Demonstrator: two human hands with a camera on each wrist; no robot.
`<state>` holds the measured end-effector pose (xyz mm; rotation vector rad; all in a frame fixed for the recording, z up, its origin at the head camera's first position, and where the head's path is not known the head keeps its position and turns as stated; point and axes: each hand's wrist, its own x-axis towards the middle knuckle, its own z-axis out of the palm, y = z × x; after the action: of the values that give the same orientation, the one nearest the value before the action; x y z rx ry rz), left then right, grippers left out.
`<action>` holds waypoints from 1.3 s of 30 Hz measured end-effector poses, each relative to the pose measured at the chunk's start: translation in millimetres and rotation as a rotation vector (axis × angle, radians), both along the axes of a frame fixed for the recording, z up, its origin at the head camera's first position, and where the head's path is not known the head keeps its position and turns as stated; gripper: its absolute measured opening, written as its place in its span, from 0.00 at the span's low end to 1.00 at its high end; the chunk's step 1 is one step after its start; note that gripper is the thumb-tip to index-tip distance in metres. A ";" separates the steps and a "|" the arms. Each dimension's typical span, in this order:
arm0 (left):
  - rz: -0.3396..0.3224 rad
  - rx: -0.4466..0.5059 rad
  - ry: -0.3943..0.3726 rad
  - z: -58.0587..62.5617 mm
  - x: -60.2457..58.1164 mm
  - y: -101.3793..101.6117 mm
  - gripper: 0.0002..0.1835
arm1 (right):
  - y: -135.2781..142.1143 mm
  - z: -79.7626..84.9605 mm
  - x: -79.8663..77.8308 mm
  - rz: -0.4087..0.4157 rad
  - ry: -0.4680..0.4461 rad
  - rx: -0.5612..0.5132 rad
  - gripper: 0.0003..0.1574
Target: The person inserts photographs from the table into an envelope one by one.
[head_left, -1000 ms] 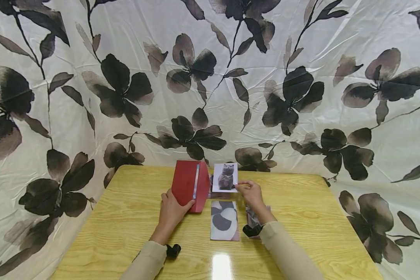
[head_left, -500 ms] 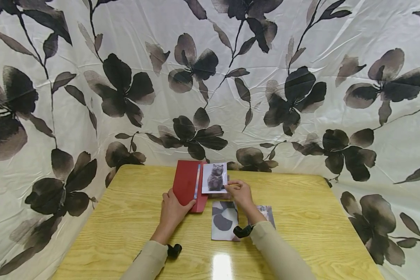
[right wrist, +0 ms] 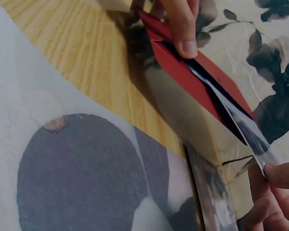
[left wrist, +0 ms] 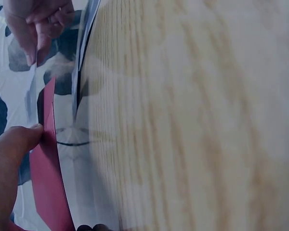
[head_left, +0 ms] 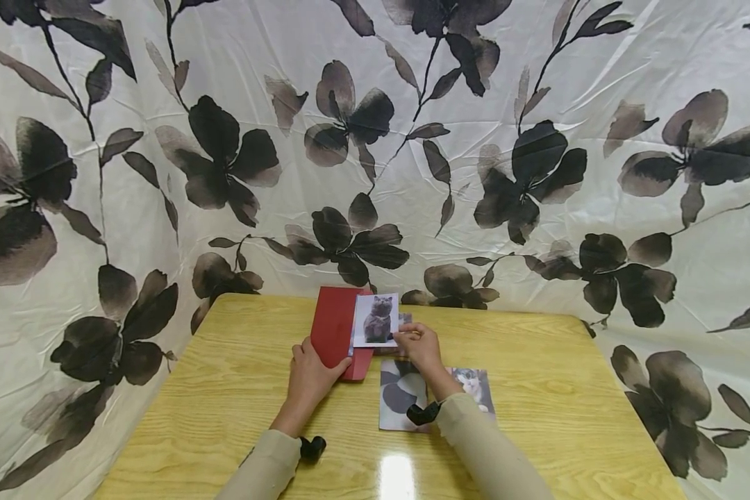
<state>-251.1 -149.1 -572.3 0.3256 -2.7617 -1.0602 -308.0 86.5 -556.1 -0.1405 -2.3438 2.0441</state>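
Note:
My left hand [head_left: 312, 369] grips the lower part of a red envelope [head_left: 332, 323], its thumb at the open side. Against that opening lies a photo of a grey cat [head_left: 377, 321], pinched at its right edge by my right hand [head_left: 421, 347]. In the right wrist view the photo [right wrist: 253, 137] slants in between the two red sides of the envelope [right wrist: 183, 79]. Something pale also shows inside the opening. From the left wrist view, the thumb presses near the mouth of the envelope [left wrist: 49, 178], and the photo appears almost edge-on.
On the wooden table [head_left: 225, 417] lie a grey-and-white picture [head_left: 395, 399] and a cat picture [head_left: 473, 384], partly under the right forearm. Another picture [head_left: 406, 321] is mostly hidden behind the held photo. A floral cloth [head_left: 437, 208] hangs behind the table.
My right hand has brought the cat photo leftward, from beside the envelope to its opening, where the edge now goes in. The left hand keeps its grip on the envelope.

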 end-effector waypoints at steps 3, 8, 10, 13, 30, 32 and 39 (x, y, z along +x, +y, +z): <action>-0.001 0.000 0.005 0.1 0.3 0.2 0.58 | -2.5 -2.5 0.0 0.005 0.012 -0.020 0.13; -0.002 -0.009 0.010 -0.8 -0.3 0.3 0.57 | -8.2 -4.6 1.1 0.012 0.027 -0.029 0.13; -0.002 -0.013 0.011 -1.5 -0.7 0.5 0.57 | -11.3 -4.2 1.8 0.010 0.033 -0.028 0.13; -0.001 -0.013 0.010 -0.8 -0.5 1.0 0.57 | -16.8 -2.9 2.9 0.009 0.045 -0.022 0.13; 0.004 -0.022 0.025 -1.5 3.1 -0.5 0.57 | -43.7 -11.2 3.2 0.002 0.080 0.021 0.12; 0.000 -0.026 0.027 -2.1 3.4 -0.6 0.57 | -46.1 -11.6 3.3 0.000 0.103 0.033 0.11; -0.011 -0.026 0.033 -0.1 3.5 -0.5 0.56 | -53.3 -5.5 6.7 -0.014 0.106 0.116 0.07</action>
<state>-247.6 -149.6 -572.4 0.2864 -2.7488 -1.0220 -301.3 33.2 -561.6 -0.0444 -2.3818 1.8554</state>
